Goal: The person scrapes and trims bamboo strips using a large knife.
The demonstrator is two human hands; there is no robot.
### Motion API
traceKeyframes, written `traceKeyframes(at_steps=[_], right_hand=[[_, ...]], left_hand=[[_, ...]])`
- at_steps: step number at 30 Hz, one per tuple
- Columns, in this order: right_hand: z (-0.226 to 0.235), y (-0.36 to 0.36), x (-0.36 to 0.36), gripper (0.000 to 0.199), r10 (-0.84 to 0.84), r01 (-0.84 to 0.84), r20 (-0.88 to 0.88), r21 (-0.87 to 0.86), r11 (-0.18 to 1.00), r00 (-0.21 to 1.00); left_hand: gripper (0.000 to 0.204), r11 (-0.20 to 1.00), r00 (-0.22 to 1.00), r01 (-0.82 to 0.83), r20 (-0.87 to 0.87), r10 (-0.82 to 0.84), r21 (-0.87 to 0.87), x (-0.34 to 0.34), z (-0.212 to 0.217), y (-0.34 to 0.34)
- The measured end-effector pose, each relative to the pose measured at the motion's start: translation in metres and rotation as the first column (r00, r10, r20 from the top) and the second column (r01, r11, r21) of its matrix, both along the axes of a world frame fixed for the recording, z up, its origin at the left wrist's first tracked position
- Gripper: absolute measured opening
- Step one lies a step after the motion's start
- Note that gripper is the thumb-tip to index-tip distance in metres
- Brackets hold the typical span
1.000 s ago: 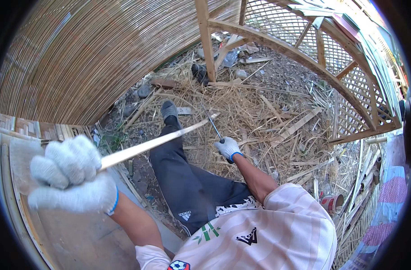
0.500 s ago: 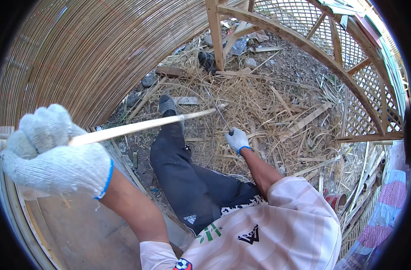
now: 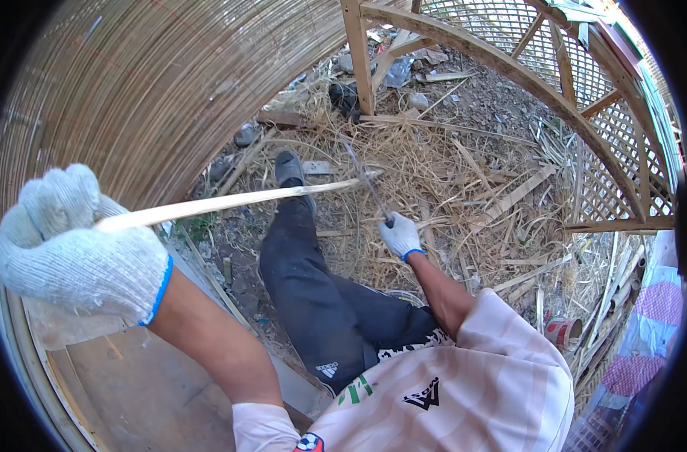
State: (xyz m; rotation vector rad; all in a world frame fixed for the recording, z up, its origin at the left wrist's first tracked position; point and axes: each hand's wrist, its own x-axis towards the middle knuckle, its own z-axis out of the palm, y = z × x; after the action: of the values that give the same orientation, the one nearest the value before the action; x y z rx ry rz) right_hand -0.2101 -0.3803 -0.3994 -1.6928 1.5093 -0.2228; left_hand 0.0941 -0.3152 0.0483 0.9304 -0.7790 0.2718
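Observation:
My left hand, in a white knitted glove with a blue cuff, is closed around one end of a long pale bamboo strip. The strip runs to the right across my lower leg, its darker far end near the blade of a knife. My right hand, gloved the same way, grips the knife by its dark handle. The thin blade points away from me and crosses the strip close to its tip; whether the two touch I cannot tell.
Shavings and bamboo scraps litter the ground. A slatted bamboo screen curves along the left. Ahead and right stands a wooden lattice frame. A red can lies beside bamboo poles at right. My outstretched leg lies under the strip.
My left hand has shifted a little left and up, drawing the bamboo strip along with it. The right hand with the knife has stayed almost in place.

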Motion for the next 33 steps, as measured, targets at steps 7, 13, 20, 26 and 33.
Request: traceKeyframes(at_steps=[7,13,20,26,33], right_hand=[[0.019,0.016,-0.004,0.028,0.068,-0.057,0.082,-0.137,0.989,0.994],[-0.03,-0.009,-0.031,0.033,-0.015,0.012,-0.079,-0.042,0.999,0.997],[0.105,0.038,-0.009,0.03,0.177,-0.164,0.182,-0.081,0.983,0.967],[0.038,0.027,-0.013,0.021,0.208,-0.164,0.215,-0.204,0.965,0.954],[-0.054,-0.01,-0.049,0.048,0.086,-0.069,-0.143,0.118,0.991,0.986]], left_hand=[[0.036,0.98,0.98,0.158,-0.104,-0.171,-0.119,-0.02,0.014,-0.007],[0.039,0.998,0.996,-0.052,-0.076,0.048,-0.047,-0.044,0.002,-0.011],[0.039,0.982,0.982,-0.186,-0.021,0.186,0.02,-0.061,0.004,-0.012],[0.037,0.998,0.999,0.028,-0.027,-0.029,-0.064,-0.051,0.003,0.003],[0.04,0.966,0.963,-0.259,-0.084,0.257,-0.017,-0.046,-0.003,-0.012]])
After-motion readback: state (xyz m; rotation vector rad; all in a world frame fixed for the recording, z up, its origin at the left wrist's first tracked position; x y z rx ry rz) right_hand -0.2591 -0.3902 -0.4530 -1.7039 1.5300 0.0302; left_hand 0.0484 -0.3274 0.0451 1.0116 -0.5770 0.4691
